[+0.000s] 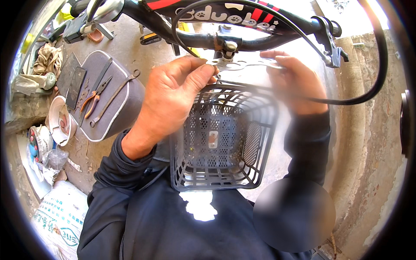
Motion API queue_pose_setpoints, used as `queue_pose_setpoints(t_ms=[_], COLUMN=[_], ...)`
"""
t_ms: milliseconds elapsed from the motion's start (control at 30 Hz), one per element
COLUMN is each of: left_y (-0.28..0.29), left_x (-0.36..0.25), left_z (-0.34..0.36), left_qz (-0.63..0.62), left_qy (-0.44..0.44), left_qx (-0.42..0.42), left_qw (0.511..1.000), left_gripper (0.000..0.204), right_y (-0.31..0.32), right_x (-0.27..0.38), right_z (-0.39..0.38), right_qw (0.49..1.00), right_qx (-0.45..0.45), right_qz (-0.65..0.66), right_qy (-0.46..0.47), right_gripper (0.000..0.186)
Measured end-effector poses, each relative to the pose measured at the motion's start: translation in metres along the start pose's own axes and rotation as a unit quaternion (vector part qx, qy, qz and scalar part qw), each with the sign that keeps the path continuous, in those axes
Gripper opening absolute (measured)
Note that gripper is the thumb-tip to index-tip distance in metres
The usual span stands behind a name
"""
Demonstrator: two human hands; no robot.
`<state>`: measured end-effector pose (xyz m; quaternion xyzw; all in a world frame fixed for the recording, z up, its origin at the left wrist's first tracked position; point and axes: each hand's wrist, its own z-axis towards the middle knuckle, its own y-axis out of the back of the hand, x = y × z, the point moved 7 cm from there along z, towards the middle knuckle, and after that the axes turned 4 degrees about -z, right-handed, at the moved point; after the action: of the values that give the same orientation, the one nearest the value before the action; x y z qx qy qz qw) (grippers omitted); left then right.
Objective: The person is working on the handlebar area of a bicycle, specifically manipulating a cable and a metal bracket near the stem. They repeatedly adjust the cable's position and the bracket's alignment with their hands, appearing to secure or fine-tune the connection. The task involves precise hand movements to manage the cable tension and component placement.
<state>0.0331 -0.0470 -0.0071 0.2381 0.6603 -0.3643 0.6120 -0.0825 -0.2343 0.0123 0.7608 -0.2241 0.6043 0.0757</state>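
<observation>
Basket: the black plastic lattice-sided basket (176,162) is nearest our body, at the centre, its mouth toward us; we cannot tell what bears its weight.
Left hand: at between 10 and 11 o'clock, our left hand (171,96) pinches one end of the strip between thumb and forefinger.
Right hand: at 2 o'clock, our right hand (302,84) is blurred beside the strip's other end; we cannot tell whether it grips.
Strip: the flat, silver metal strip with holes (236,66) is at 1 o'clock, just above the basket's upper rim.
Handlebar: the black tubular metal handlebar (271,42) crosses beyond the strip, from 11 to 1 o'clock, with a silver metal bolt head (230,45) at its middle.
Progress: the strip is up near that bolt, so we judge positioning is under way; we see no fastener joining strip and basket, so securing them seems left.
Tools: toward 10 o'clock, orange-handled metal pliers (92,100) and a long, dark metal wrench (113,100) lie on a grey padded cushion (130,102), both out of hand.
</observation>
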Motion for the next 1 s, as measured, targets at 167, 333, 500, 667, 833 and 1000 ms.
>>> queue_pose_setpoints(t_ms=[167,333,500,667,833,1000], left_y=[0.002,0.002,0.002,0.001,0.001,0.000], left_x=[0.002,0.005,0.007,0.001,0.000,-0.007], left_z=[0.002,0.002,0.004,0.002,-0.002,-0.005], left_qz=[0.007,0.008,0.007,0.017,0.033,0.080], left_qy=[0.002,0.021,0.027,0.022,0.008,-0.013], left_qx=[0.005,-0.008,-0.008,-0.011,-0.022,-0.018], left_qw=[1.000,1.000,1.000,1.000,0.999,0.997], left_gripper=[0.028,0.028,0.026,0.025,0.023,0.021], right_y=[-0.012,-0.025,-0.024,-0.017,-0.005,0.002], right_x=[0.007,0.016,0.017,0.014,0.004,-0.003], right_z=[-0.017,-0.030,-0.035,-0.025,-0.008,0.008], right_qw=[0.996,0.996,0.992,0.996,0.998,0.996], right_qx=[-0.007,-0.084,-0.124,-0.086,-0.050,-0.062], right_qz=[0.070,-0.004,-0.024,-0.009,0.041,0.059], right_qy=[-0.064,-0.036,-0.003,-0.008,-0.002,-0.003], right_gripper=[0.029,0.036,0.040,0.036,0.028,0.020])
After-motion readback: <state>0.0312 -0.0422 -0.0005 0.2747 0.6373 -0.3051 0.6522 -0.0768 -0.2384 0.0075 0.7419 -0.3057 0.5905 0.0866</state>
